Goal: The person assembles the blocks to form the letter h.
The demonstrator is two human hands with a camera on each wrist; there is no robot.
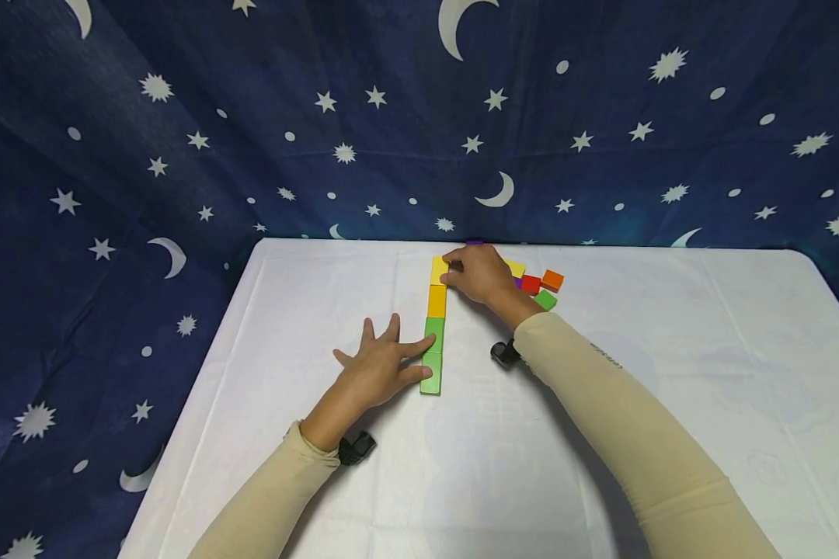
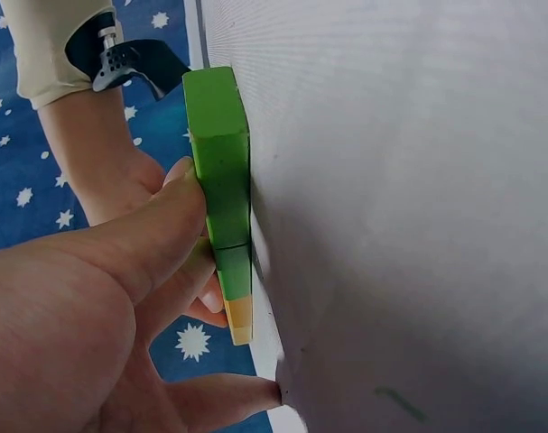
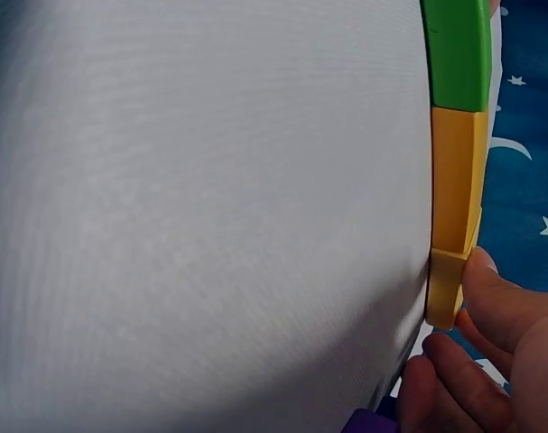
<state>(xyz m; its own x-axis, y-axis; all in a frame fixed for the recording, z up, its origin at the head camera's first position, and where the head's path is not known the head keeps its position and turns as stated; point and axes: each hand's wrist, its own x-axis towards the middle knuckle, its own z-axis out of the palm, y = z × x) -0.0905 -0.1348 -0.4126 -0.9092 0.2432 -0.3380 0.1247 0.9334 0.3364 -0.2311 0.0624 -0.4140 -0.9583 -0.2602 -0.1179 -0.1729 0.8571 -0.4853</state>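
Note:
A straight row of blocks lies on the white table, seen in the head view: a yellow block (image 1: pixel 439 270) at the far end, an amber block (image 1: pixel 436 301), then two green blocks, the farther (image 1: pixel 434 334) and the nearer (image 1: pixel 430 382). My left hand (image 1: pixel 372 374) is spread to the left of the row, thumb and index fingertip resting on the green blocks. With thumb and index finger, my right hand (image 1: pixel 485 276) pinches the far yellow block. The right wrist view shows the thumb (image 3: pixel 504 298) against that block's side.
Right of my right hand lie loose blocks: a yellow one (image 1: pixel 515 269), a red one (image 1: pixel 530 285), an orange one (image 1: pixel 552 280) and a green one (image 1: pixel 545 300). Purple pieces are partly hidden by the hand. A starry blue curtain (image 1: pixel 391 178) hangs behind the table (image 1: pixel 517 466).

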